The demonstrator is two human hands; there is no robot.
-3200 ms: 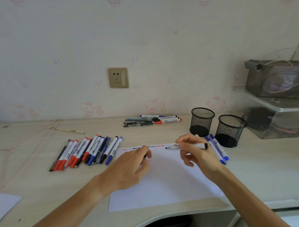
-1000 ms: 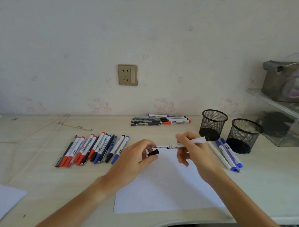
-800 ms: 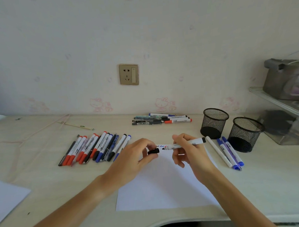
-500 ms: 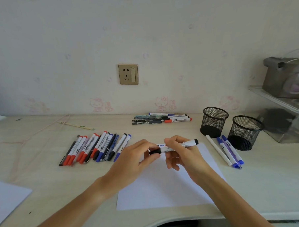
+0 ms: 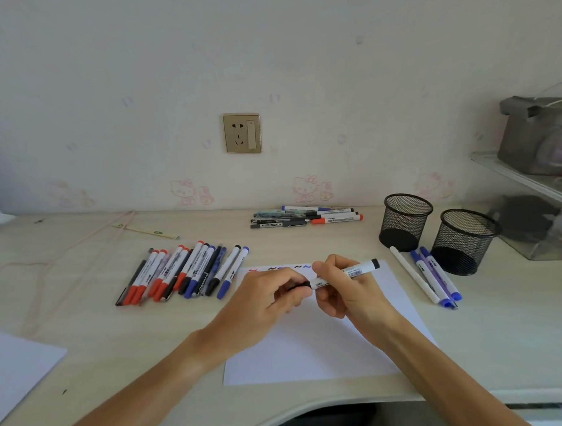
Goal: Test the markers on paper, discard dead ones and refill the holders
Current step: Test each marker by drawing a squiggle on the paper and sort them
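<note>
White-barrelled marker [image 5: 346,273] with a black end, gripped in the right hand [image 5: 347,287] by curled fingers and thumb, level above the paper sheet [image 5: 311,350]. Black cap [image 5: 303,285] at the marker's left end, pinched in the left hand [image 5: 267,297], fingers curled round it; whether fully seated on the tip, cannot tell. Both hands touching at the cap, hovering over the sheet's far half. Just beyond the grip, short red, black and blue test squiggles [image 5: 280,268] along the sheet's far edge. Left of the grip, a row of red, black and blue markers [image 5: 182,273] lying on the pale wood surface [image 5: 84,318]. Right of the grip, a few white and blue pens [image 5: 427,279] lying side by side, near two black mesh holders [image 5: 405,222] [image 5: 464,242] standing upright. Farther behind the grip, near the wall, another small cluster of markers [image 5: 305,216].
</note>
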